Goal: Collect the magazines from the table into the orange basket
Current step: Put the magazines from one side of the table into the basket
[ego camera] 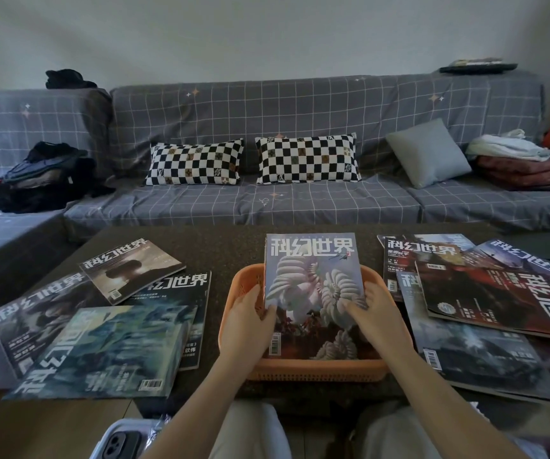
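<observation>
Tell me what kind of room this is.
Most likely a home living room. A long sofa under a grey checked cover holds checkered pillows and piles of clothes, and a low dark table in front of it is strewn with magazines.

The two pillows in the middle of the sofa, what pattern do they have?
Black-and-white checks on both pillows, with a few small brown squares; the head view shows it.

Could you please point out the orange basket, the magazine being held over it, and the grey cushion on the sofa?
orange basket (316,369), head view, near front wall.
held magazine (313,279), head view, cover centre.
grey cushion (427,154), head view, face centre.
</observation>
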Action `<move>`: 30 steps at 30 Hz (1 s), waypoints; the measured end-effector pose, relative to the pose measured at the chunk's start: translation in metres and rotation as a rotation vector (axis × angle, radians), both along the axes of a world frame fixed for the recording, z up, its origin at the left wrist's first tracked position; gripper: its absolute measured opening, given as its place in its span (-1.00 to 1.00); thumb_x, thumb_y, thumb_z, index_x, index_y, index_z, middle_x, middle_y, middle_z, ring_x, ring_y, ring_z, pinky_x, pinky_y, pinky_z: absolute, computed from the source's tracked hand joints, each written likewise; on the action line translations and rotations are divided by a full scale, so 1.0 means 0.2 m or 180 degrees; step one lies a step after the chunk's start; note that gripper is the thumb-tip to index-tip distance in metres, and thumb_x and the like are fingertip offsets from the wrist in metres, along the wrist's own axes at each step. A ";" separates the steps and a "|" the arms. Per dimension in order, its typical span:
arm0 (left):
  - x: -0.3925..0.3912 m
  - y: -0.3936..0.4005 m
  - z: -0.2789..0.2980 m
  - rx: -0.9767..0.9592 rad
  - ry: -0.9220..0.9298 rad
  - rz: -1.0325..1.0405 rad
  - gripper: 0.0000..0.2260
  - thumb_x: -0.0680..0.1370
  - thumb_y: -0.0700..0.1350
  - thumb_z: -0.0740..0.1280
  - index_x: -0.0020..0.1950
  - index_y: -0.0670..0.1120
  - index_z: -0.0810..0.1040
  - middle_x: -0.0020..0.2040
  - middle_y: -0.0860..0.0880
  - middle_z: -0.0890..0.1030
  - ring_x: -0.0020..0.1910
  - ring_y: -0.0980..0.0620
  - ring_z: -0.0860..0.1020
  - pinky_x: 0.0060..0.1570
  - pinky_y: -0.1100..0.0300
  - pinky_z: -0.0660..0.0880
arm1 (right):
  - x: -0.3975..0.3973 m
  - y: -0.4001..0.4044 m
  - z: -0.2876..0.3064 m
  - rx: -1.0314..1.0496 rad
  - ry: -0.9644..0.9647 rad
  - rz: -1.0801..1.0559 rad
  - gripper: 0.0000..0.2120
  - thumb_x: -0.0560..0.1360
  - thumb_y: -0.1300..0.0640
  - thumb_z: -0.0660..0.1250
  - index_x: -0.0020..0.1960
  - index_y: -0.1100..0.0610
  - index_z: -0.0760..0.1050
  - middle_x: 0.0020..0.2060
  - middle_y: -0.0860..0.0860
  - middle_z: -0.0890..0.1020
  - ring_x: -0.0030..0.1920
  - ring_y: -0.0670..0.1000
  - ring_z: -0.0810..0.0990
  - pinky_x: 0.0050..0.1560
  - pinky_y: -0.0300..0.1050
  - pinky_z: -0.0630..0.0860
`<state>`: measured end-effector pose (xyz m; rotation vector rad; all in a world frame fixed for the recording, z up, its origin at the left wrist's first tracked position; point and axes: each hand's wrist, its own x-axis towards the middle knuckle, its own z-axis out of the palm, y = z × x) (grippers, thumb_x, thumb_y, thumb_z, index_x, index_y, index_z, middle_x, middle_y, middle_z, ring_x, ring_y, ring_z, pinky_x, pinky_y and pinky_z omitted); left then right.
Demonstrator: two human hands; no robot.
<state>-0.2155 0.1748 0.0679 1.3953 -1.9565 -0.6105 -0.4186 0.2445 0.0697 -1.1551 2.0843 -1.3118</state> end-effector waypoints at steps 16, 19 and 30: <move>0.57 -0.09 -0.01 0.0108 0.0858 0.0743 -0.66 0.58 -0.03 0.28 0.36 0.01 0.45 0.28 0.02 0.52 0.16 0.15 0.48 0.08 0.25 0.42 | 0.68 -0.28 0.14 -0.0488 0.0364 0.1236 -0.76 0.46 0.09 0.40 0.12 -0.01 0.52 -0.12 -0.19 0.59 -0.12 -0.29 0.54 -0.20 -0.53 0.43; 0.70 -0.11 -0.05 0.0147 0.0869 0.0893 -0.69 0.58 -0.05 0.28 0.34 0.01 0.46 0.28 0.02 0.51 0.22 0.11 0.47 0.12 0.23 0.41 | 0.83 -0.38 0.10 -0.0357 0.0314 0.1663 -0.77 0.46 0.11 0.40 0.11 0.04 0.55 -0.10 -0.14 0.62 -0.09 -0.25 0.57 -0.14 -0.53 0.43; 1.10 -0.23 -0.25 0.0619 0.0034 0.1756 -0.64 0.60 0.04 0.23 0.38 -0.01 0.44 0.35 -0.06 0.45 0.32 -0.08 0.40 0.44 -0.11 0.07 | 1.21 -0.79 -0.08 0.1047 0.0961 0.2253 -0.45 0.43 0.00 0.41 0.35 0.16 0.40 0.21 0.06 0.55 0.17 0.02 0.53 0.16 -0.14 0.43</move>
